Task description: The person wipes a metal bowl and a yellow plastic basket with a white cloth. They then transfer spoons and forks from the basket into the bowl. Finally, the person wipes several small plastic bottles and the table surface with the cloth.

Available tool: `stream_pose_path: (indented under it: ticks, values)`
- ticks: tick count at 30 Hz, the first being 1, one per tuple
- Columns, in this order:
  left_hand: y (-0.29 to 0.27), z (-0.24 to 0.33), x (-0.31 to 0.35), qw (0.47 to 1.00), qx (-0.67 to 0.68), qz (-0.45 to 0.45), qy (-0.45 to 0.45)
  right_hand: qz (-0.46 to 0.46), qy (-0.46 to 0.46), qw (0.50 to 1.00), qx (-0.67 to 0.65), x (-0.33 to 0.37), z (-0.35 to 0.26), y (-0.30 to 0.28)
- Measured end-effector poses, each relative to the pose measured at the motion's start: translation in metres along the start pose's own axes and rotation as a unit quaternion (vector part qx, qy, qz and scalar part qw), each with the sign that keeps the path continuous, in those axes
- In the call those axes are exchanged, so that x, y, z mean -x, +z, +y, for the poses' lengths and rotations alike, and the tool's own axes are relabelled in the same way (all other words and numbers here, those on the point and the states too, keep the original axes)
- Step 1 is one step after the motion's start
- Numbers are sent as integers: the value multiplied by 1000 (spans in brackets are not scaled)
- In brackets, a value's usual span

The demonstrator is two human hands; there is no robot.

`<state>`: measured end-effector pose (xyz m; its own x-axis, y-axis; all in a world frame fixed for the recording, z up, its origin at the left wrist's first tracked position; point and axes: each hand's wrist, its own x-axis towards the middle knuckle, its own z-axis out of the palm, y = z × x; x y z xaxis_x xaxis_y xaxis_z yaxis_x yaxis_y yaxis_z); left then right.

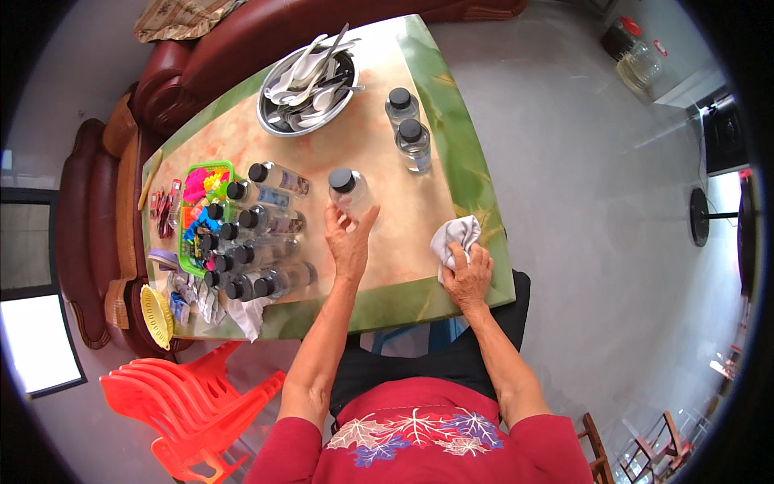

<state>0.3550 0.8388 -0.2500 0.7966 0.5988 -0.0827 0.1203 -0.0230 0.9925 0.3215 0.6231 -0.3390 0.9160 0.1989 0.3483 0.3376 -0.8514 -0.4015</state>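
Note:
In the middle of the table, my left hand [349, 242] is closed around the lower part of a clear bottle [355, 194] with a black cap. My right hand [468, 277] grips a crumpled white cloth [454, 239] near the table's right edge. Left of the held bottle stand several similar capped bottles [278, 222] in a close group, some with labels. Two more bottles, a nearer one [414, 149] and a farther one [399, 105], stand toward the far right edge.
A metal bowl [266, 121] full of spoons stands at the table's far side. A green basket [184, 258] of colourful small items sits behind the grouped bottles. A yellow basket [157, 317] is at the left corner. Red plastic chairs [173, 395] and a dark red sofa [234, 56] flank the table [371, 298].

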Motion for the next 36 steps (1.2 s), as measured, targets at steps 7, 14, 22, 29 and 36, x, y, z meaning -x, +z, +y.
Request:
stream_pose_path:
  ticks: [7,14,22,29,36]
  values:
    - [39,-4,-78,997,6,-47,58,-6,24,1000,7,-1,-1,0]
    - [58,-19,-109,995,-13,-80,59,-16,30,999,10,0,1,2]
    - [68,-32,-119,994,-45,-80,65,-20,36,999,-1,1,1,3]
    - [57,-19,-91,948,-255,33,190,-11,37,999,-4,1,1,2]
    - [-19,53,-83,723,-572,202,330,-7,35,999,9,0,-1,1]
